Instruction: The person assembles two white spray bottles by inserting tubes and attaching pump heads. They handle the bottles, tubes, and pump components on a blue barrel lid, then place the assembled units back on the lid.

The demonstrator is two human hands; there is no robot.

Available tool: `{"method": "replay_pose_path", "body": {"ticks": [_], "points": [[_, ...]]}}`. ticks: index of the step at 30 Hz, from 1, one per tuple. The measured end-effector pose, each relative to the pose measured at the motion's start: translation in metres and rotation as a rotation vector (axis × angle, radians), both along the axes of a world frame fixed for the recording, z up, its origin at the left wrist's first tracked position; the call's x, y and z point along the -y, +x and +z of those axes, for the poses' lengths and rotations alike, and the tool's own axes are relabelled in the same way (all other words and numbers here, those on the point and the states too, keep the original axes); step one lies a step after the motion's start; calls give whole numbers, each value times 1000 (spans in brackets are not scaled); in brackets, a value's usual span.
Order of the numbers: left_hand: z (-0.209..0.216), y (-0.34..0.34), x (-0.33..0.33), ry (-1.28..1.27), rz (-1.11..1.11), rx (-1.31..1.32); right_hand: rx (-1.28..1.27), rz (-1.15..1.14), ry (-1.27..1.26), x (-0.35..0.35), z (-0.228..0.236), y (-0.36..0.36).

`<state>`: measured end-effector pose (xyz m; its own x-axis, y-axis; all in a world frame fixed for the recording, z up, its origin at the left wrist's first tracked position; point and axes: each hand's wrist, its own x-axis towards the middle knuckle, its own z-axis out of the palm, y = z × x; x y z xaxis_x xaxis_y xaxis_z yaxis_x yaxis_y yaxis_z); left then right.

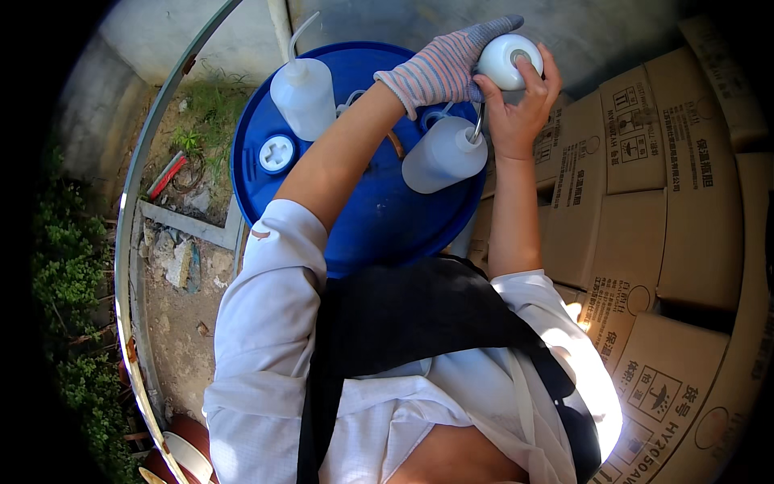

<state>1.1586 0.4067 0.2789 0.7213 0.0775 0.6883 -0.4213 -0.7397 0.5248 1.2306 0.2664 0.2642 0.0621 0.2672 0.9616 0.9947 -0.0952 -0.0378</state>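
Beyond the far edge of a blue drum, both my hands hold up a white, glossy, rounded thing [500, 66] with a grey disc in its end; the rest of it is hidden. My left hand [443, 68], in a striped knit glove, is closed against its left side. My bare right hand [520, 113] grips it from the right, a finger on the grey disc. Under my hands, a translucent squeeze bottle [439, 161] with a bent spout leans on the drum top [371, 218]. A second squeeze bottle [306, 101] stands left of my left forearm.
A blue-and-white cap [276, 153] sits on the drum's left side. Stacked cardboard boxes [629, 218] line the right. A curved metal rim [129, 242] runs down the left, with rubble [177, 262] and green plants [81, 242] near it. A concrete wall [371, 20] stands behind.
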Motion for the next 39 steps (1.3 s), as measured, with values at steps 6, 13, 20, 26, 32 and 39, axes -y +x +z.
{"method": "replay_pose_path", "body": {"ticks": [6, 13, 20, 26, 32, 39], "points": [[1, -2, -1, 2, 8, -9, 5, -6, 6, -1, 1, -1], [-1, 2, -1, 4, 6, 3, 19, -3, 5, -1, 1, 0], [0, 0, -1, -7, 1, -19, 23, 4, 6, -1, 0, 1], [-1, 1, -3, -24, -28, -3, 12, 15, 3, -2, 0, 0], [0, 2, -1, -23, -18, 8, 11, 17, 0, -2, 0, 2], [0, -1, -1, -11, 8, 11, 8, 4, -5, -2, 1, 0]]}}
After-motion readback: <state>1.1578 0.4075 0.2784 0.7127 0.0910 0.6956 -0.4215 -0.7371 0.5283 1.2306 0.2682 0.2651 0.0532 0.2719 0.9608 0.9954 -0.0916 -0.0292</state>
